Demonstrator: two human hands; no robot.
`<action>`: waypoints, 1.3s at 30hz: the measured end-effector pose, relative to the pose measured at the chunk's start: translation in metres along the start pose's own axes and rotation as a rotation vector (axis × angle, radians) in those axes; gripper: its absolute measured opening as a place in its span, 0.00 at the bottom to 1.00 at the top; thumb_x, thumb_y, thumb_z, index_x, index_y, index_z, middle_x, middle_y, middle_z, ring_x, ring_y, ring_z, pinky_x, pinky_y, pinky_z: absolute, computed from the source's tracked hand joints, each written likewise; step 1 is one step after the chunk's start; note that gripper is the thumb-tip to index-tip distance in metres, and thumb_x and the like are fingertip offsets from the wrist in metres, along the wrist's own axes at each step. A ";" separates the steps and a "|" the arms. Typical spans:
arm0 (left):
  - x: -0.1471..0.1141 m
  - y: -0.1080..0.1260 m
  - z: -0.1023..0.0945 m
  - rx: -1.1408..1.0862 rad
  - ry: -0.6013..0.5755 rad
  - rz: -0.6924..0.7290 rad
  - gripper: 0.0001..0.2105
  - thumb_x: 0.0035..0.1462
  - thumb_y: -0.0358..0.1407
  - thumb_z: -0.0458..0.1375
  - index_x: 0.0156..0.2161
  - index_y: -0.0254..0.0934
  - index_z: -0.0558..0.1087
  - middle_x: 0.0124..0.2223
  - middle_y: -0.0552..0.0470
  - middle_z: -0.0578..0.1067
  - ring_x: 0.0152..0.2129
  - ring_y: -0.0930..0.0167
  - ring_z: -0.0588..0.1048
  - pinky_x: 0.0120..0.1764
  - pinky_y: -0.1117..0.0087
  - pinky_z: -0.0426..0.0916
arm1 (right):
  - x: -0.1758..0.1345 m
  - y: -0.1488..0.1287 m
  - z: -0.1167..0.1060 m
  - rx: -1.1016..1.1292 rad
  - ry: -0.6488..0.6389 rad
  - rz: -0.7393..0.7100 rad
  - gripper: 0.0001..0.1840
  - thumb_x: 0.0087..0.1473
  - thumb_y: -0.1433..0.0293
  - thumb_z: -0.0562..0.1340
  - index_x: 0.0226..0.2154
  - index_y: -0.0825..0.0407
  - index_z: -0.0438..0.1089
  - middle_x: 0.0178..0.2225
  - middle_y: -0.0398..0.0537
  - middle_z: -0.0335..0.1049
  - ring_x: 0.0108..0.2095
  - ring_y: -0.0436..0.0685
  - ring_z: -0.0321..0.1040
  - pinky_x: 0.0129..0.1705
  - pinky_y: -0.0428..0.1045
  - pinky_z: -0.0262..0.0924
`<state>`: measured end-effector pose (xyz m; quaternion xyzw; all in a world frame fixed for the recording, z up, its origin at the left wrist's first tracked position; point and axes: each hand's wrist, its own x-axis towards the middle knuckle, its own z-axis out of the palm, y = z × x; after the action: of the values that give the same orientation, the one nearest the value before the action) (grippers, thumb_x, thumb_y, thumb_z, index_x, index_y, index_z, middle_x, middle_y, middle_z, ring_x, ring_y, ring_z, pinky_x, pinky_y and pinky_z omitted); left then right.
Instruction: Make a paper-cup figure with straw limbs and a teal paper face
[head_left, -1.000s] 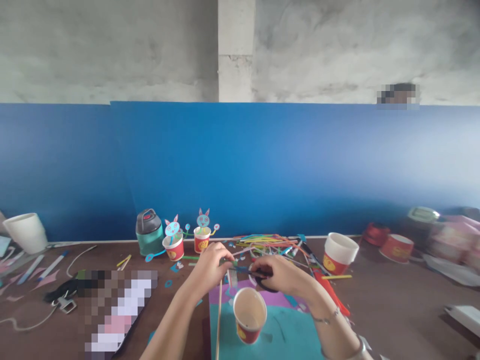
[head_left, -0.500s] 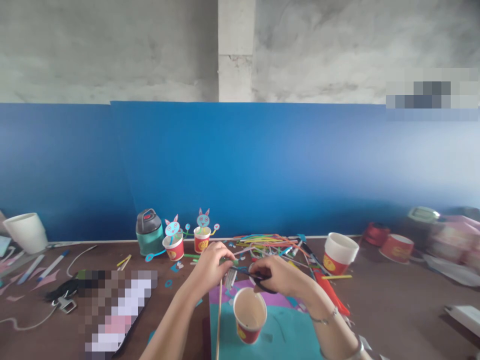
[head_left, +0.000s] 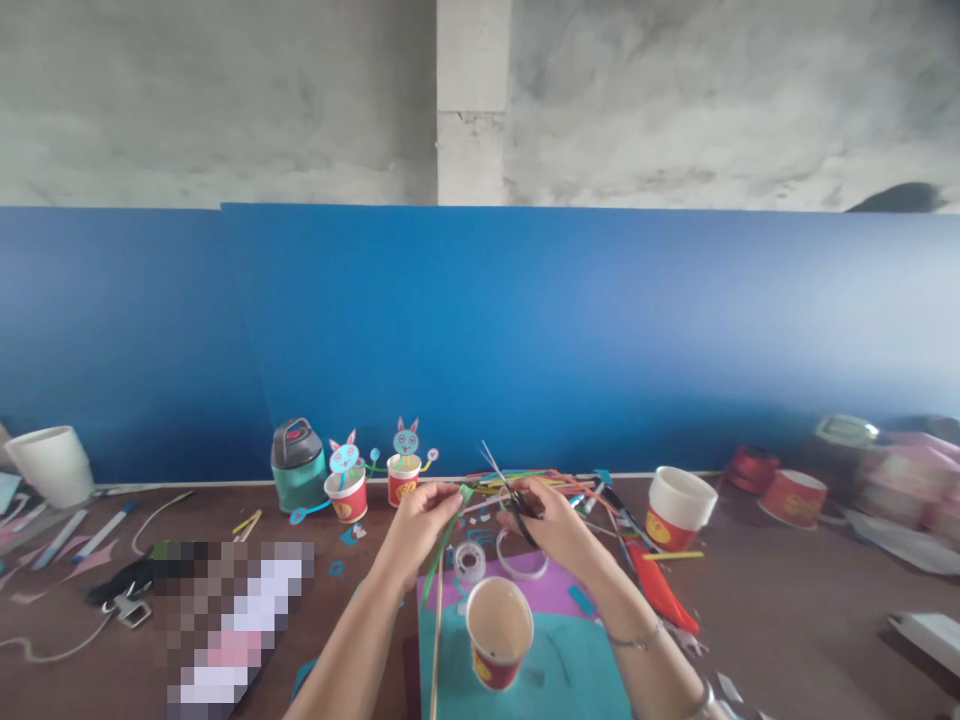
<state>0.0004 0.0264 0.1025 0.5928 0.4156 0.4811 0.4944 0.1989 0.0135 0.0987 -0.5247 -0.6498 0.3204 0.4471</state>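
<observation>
My left hand (head_left: 420, 522) pinches the top end of a thin green strip (head_left: 444, 548), which hangs down past the fingers. To its right, my right hand (head_left: 553, 522) grips scissors (head_left: 498, 466) by their black handles. The blades point up and left, slightly apart and away from the strip. Below and between the hands stands an upright red-and-white paper cup (head_left: 496, 672). It sits on a teal sheet (head_left: 559, 680) with a purple sheet (head_left: 551, 592) behind. A small tape roll (head_left: 469, 562) and a larger clear ring of tape (head_left: 523, 574) lie under the hands.
Two cups with cat-face figures (head_left: 346, 458) (head_left: 406, 442) stand beside a teal jar (head_left: 298, 482). Colourful strips (head_left: 525, 480) lie behind my hands. Stacked cups (head_left: 681, 505), a red-orange tool (head_left: 664, 595) and a yellow stick (head_left: 673, 555) are rightward. A thin wooden stick (head_left: 436, 650) borders the teal sheet.
The scissors have swung from lying level near my left hand to pointing upward, apart from it. The green strip now hangs from my left fingers, and the tape rolls are more exposed.
</observation>
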 end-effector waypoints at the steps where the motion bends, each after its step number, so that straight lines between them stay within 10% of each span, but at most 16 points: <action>1: -0.002 0.001 0.004 -0.053 -0.031 -0.029 0.19 0.48 0.45 0.60 0.39 0.30 0.71 0.33 0.46 0.75 0.28 0.69 0.72 0.33 0.69 0.65 | 0.000 -0.004 0.005 0.108 0.006 0.028 0.22 0.40 0.62 0.66 0.39 0.52 0.65 0.27 0.41 0.69 0.27 0.52 0.64 0.29 0.46 0.58; 10: -0.020 0.019 0.012 -0.574 -0.313 -0.327 0.18 0.38 0.38 0.71 0.29 0.30 0.70 0.25 0.51 0.72 0.18 0.76 0.69 0.21 0.76 0.60 | -0.010 -0.026 0.016 0.508 -0.178 0.043 0.30 0.31 0.63 0.74 0.38 0.50 0.63 0.27 0.38 0.66 0.26 0.48 0.61 0.26 0.43 0.55; 23: -0.021 0.018 0.026 -0.402 -0.143 -0.136 0.22 0.39 0.38 0.70 0.37 0.30 0.69 0.32 0.47 0.75 0.24 0.73 0.72 0.29 0.73 0.63 | -0.014 -0.033 0.019 0.713 0.004 0.145 0.29 0.32 0.61 0.74 0.38 0.52 0.67 0.22 0.39 0.69 0.20 0.47 0.60 0.21 0.43 0.52; 35: -0.021 0.017 0.023 -0.039 -0.230 -0.152 0.15 0.36 0.40 0.67 0.25 0.33 0.67 0.20 0.52 0.71 0.16 0.73 0.68 0.22 0.73 0.60 | -0.007 -0.026 0.013 0.539 0.042 0.078 0.27 0.32 0.62 0.73 0.36 0.52 0.67 0.20 0.38 0.68 0.21 0.49 0.62 0.22 0.43 0.52; 39: -0.018 0.018 0.020 -0.126 -0.118 -0.131 0.16 0.39 0.41 0.67 0.28 0.33 0.68 0.23 0.51 0.73 0.19 0.73 0.70 0.24 0.74 0.61 | -0.004 -0.012 0.000 0.039 0.029 0.047 0.15 0.41 0.64 0.65 0.34 0.51 0.68 0.17 0.38 0.65 0.20 0.51 0.62 0.22 0.45 0.51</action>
<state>0.0168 0.0026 0.1160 0.5595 0.3922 0.4372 0.5848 0.1942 0.0070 0.1080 -0.5354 -0.6243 0.3358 0.4591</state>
